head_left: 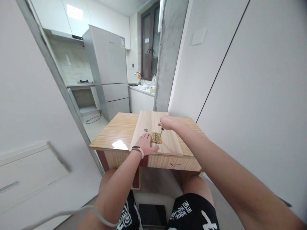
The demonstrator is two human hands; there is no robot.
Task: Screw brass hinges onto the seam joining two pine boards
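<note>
Two pale wooden boards point(168, 147) lie side by side on the desk, with a brass hinge point(156, 137) across the seam between them. My left hand point(145, 145) rests flat on the boards, fingers spread, just left of and below the hinge; its wrist wears a band. My right hand point(167, 122) is closed around the top of a screwdriver point(161, 131), whose shaft points down to the hinge's right leaf. Whether a screw is under the tip is too small to tell. A few small screws point(146, 130) lie on the left board.
The wooden desk point(115, 127) has a front drawer point(175, 164) above my legs. A grey fridge point(111, 60) and a sink counter point(141, 97) stand beyond it. White walls rise at both sides. A pale cable point(88, 207) crosses my left forearm.
</note>
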